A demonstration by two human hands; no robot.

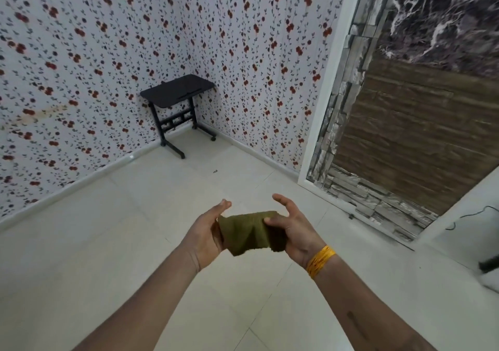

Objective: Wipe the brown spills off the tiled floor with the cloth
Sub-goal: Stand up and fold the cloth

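Head view, looking forward and down across a room corner; both forearms reached out at mid-frame, well above the tiled floor (113, 242), with the cloth (249, 231) stretched between the hands. The left hand (206, 236) closed on the cloth's left edge, thumb raised at the top and the remaining fingers hidden behind the fabric; the right hand (293, 231) pinched the right edge with the thumb (270, 221) pressed onto the fabric, while its other fingers stood spread and curled above, touching nothing. The olive-green cloth hung folded and slightly creased, its lower edge drooping free; held thus by two opposite edges, it was probably being folded or squared into a pad before use, though this is a judgement; a yellow band (320, 260) circled the right wrist. A small dark speck (215, 171) lay on the floor between the hands and the black wheeled table (178, 91) in the corner; it may have been one of the brown spills, but it was too small to tell; no other spill showed on the pale tiles. Floral wallpaper (81, 53) covered both walls; a stone-patterned panel (405, 134) stood at right. Wiping appeared not yet begun, since the cloth was clear of the floor; the next move would call for bending low and bringing the cloth down onto the mark.
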